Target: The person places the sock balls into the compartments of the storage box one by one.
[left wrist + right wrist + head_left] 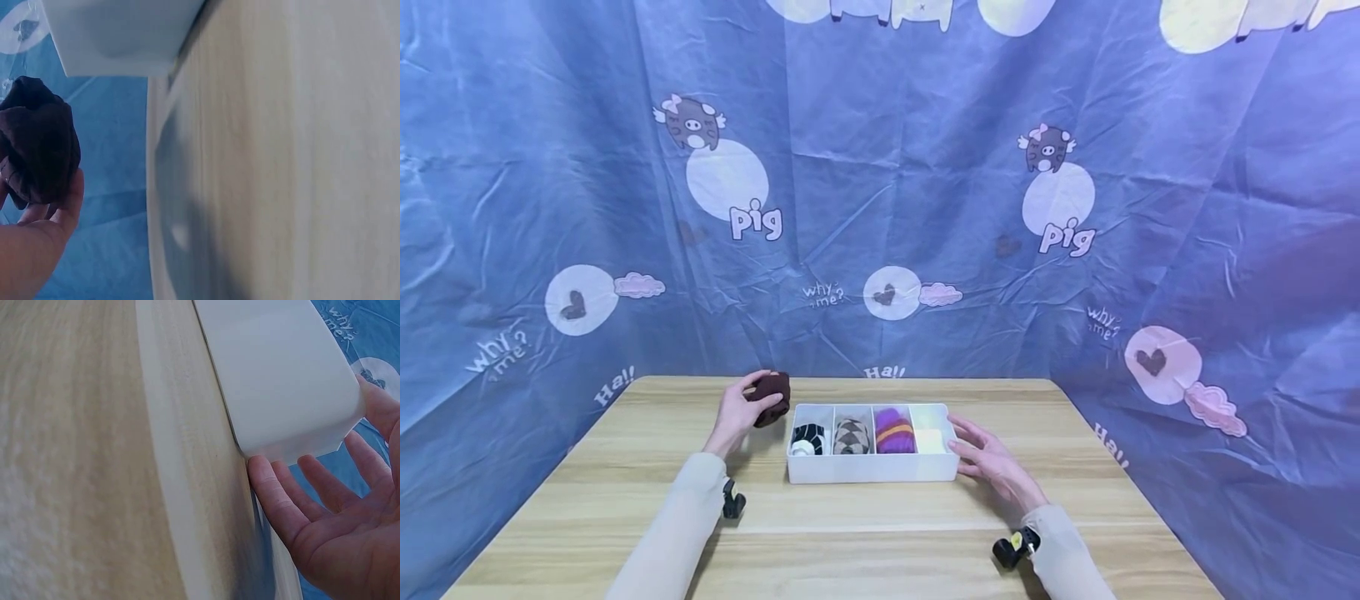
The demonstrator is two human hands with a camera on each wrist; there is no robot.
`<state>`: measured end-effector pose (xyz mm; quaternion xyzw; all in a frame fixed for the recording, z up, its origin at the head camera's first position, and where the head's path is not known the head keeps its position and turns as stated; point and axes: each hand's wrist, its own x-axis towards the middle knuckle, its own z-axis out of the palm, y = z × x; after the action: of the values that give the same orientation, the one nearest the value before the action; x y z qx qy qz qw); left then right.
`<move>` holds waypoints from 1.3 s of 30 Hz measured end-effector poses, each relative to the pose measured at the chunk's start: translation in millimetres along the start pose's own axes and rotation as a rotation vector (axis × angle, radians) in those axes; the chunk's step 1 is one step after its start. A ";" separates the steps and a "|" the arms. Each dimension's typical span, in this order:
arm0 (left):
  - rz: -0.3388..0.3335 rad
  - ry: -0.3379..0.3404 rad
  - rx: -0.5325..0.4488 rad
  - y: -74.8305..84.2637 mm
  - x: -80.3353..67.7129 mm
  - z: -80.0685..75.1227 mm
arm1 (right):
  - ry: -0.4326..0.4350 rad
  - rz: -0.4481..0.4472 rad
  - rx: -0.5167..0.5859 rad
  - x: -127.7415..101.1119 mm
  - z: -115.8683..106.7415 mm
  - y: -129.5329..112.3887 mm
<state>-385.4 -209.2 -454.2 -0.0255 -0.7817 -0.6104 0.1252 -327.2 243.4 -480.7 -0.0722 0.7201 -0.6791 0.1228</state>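
In my left hand (739, 414) is a dark brown rolled-up sock (772, 398), pinched between thumb and fingers just beyond the left end of a white divided box (872, 470). The left wrist view shows the brown sock (40, 144) raised above the tabletop. My right hand (992, 460) is at the box's right end. Its spread, extended fingers (275, 494) touch the end wall in the right wrist view. Inside the box, left to right, lie a black-and-white sock (808, 437), an argyle sock (852, 437), a purple sock with an orange stripe (895, 433) and something cream-white (929, 442).
The box stands on a light wooden table (850, 550), towards its far side. A blue cloth (880, 183) printed with pigs hangs behind the table and along both sides. Each wrist carries a small black camera.
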 end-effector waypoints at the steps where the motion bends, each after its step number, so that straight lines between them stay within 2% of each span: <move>1: 0.000 0.004 -0.009 2.0 -0.4 1.5 | -0.001 0.002 0.006 0.5 0.2 0.1; 8: 0.050 -0.002 -0.037 16.6 0.5 17.5 | -0.009 0.000 0.023 3.0 -1.4 -1.6; 15: 0.087 -0.021 -0.082 28.0 -4.7 43.9 | -0.029 -0.005 0.018 2.2 -3.6 -3.0; 22: 0.121 -0.100 -0.178 41.4 -10.1 68.1 | -0.024 -0.002 0.015 4.6 -3.0 -6.8; 29: 0.190 -0.147 -0.145 52.9 -13.2 87.5 | -0.017 0.000 0.017 5.7 -4.4 -6.8; 39: 0.186 -0.180 -0.177 57.8 -25.1 121.0 | -0.019 0.009 0.023 -0.6 -1.9 -1.9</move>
<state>-369.8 -75.4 -432.2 -0.1632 -0.7273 -0.6579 0.1078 -327.2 245.2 -478.7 -0.0740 0.7112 -0.6862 0.1335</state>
